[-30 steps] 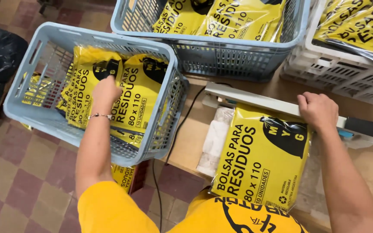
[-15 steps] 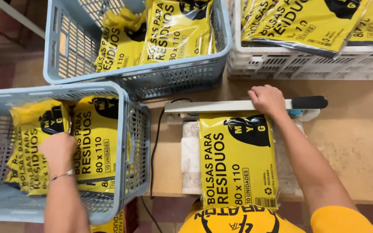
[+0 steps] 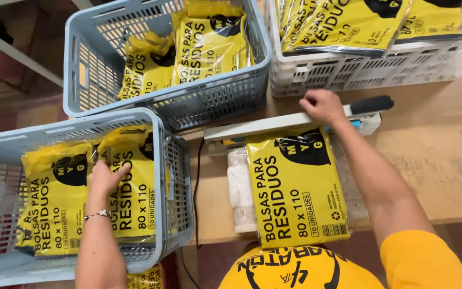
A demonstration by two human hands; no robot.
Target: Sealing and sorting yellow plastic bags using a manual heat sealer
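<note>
Here the left hand (image 3: pixel 105 179) lies flat, fingers spread, steadying a yellow packet (image 3: pixel 129 184) in the nine-o'clock basket (image 3: pixel 175 176); the right hand (image 3: pixel 324 106) presses the sealer bar (image 3: pixel 263 126), fingers curled over it, clamping another packet (image 3: pixel 295 187).

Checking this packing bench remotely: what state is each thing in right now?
Left hand: flat on a yellow packet in the near blue crate.
Right hand: pressing the sealer arm down.
Sealer arm: lowered across the top edge of the yellow packet on the bench.
Far blue crate: holds yellow packets.
White crate: holds yellow packets.
</note>
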